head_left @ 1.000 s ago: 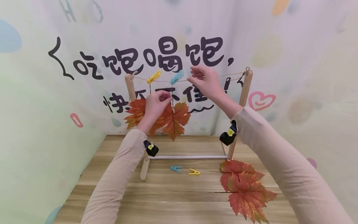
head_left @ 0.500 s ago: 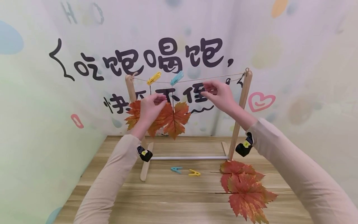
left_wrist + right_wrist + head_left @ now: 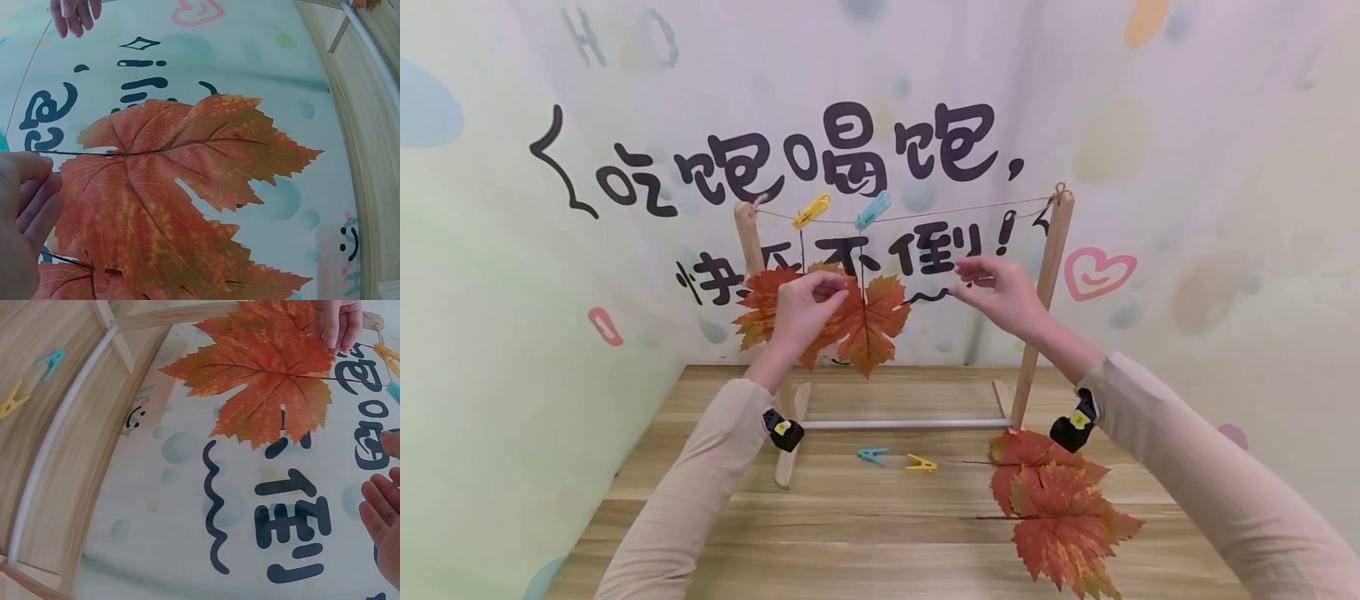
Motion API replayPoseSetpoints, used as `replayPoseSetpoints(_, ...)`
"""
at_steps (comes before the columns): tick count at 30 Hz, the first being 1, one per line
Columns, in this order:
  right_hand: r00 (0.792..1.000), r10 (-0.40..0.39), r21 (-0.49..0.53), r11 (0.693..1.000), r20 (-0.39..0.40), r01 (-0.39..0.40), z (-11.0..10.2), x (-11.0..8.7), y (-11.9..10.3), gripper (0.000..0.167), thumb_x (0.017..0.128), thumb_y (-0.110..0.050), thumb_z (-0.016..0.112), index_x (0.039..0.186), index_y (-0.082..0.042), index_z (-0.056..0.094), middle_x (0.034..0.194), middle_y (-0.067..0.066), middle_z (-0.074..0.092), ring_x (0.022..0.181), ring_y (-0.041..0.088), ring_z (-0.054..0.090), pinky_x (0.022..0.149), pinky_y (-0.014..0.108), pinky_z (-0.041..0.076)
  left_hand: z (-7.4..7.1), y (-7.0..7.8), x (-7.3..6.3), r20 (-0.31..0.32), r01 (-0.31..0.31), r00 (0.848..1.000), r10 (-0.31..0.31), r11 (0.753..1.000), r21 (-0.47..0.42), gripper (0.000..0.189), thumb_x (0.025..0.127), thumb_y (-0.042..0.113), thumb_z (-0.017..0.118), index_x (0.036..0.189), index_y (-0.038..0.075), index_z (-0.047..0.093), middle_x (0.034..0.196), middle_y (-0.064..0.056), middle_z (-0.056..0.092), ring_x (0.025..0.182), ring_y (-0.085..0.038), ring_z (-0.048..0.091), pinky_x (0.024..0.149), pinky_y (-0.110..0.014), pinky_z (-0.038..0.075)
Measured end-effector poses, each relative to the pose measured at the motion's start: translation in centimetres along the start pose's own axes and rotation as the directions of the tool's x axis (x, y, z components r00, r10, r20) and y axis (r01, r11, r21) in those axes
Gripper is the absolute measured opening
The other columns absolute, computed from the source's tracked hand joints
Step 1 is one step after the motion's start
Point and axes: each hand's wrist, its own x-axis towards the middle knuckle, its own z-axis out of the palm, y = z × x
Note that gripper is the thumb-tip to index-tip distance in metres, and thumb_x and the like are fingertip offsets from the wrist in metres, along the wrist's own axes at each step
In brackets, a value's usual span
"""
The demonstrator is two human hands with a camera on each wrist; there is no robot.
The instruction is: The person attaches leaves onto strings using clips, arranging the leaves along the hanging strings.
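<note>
Two orange-red maple leaves hang by their stems from a string tied between two wooden posts. A yellow clothespin holds the left leaf, and a blue clothespin holds the right leaf. My left hand is in front of the left leaf and partly hides it. Its fingers are loosely bent beside the right leaf's stem, holding nothing. My right hand hovers below the string near the right post, fingers relaxed and nothing between them; in the right wrist view it shows only at the edge.
A blue clothespin and a yellow clothespin lie on the wooden table. Two overlapping red leaves rest at the right. The stand has a right post and a white crossbar low down.
My right hand has left the string beside the blue clothespin and moved right and down. My left hand has dropped slightly left, away from the stem. The clipped leaves stay hanging.
</note>
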Motion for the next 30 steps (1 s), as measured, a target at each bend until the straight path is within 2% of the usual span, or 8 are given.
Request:
replayPoseSetpoints(4, 1.000, 0.003, 0.012, 1.000, 0.016, -0.004, 0.5, -1.2, 0.7, 0.037, 0.080, -0.011, 0.069, 0.113, 0.003, 0.060, 0.105, 0.017, 0.063, 0.096, 0.028, 0.059, 0.086, 0.039, 0.048, 0.0, -0.2, -0.7, 0.028, 0.000, 1.000, 0.000, 1.000, -0.007, 0.014, 0.080, 0.004, 0.067, 0.093, -0.001, 0.067, 0.087, -0.012, 0.068, 0.077, -0.020, 0.063, 0.073, -0.030, 0.053)
replayPoseSetpoints(11, 0.997, 0.057, 0.017, 0.998, 0.056, -0.058, 1.0, -3.8, -1.4, 0.034, 0.080, -0.001, 0.066, 0.110, 0.012, 0.057, 0.104, 0.025, 0.061, 0.097, 0.034, 0.058, 0.087, 0.043, 0.046, 0.6, -1.3, -1.9, 0.052, -0.002, 0.999, 0.004, 0.999, -0.038, 0.012, 0.079, 0.002, 0.068, 0.090, -0.002, 0.067, 0.084, -0.013, 0.068, 0.076, -0.021, 0.064, 0.070, -0.032, 0.054)
replayPoseSetpoints(18, 0.993, 0.082, 0.012, 0.996, 0.090, -0.083, 2.4, -5.7, 3.2, 0.037, 0.080, -0.013, 0.069, 0.112, 0.003, 0.059, 0.107, 0.018, 0.063, 0.100, 0.029, 0.058, 0.089, 0.043, 0.046, 1.1, -2.3, -3.1, 0.065, 0.025, 0.998, -0.022, 0.998, -0.052, 0.013, 0.079, 0.003, 0.068, 0.092, -0.001, 0.067, 0.085, -0.012, 0.068, 0.077, -0.020, 0.064, 0.069, -0.029, 0.054)
replayPoseSetpoints(24, 0.988, 0.107, -0.006, 0.994, 0.114, -0.107, 3.4, -8.1, 5.5, 0.037, 0.080, -0.014, 0.070, 0.111, 0.001, 0.060, 0.109, 0.016, 0.062, 0.103, 0.030, 0.056, 0.091, 0.046, 0.043, 1.1, -3.1, -4.0, 0.055, 0.051, 0.997, -0.047, 0.997, -0.061, 0.013, 0.079, 0.004, 0.068, 0.092, 0.000, 0.066, 0.085, -0.012, 0.067, 0.078, -0.021, 0.064, 0.070, -0.029, 0.054)
replayPoseSetpoints(30, 0.971, 0.132, -0.016, 0.991, 0.198, -0.132, 4.8, -11.2, 7.8, 0.038, 0.082, -0.018, 0.068, 0.113, 0.001, 0.059, 0.111, 0.015, 0.062, 0.104, 0.031, 0.055, 0.091, 0.048, 0.043, 1.1, -3.7, -4.9, 0.054, 0.084, 0.995, -0.081, 0.995, -0.054, 0.013, 0.079, 0.005, 0.069, 0.090, 0.000, 0.067, 0.084, -0.012, 0.067, 0.077, -0.022, 0.064, 0.070, -0.031, 0.054)
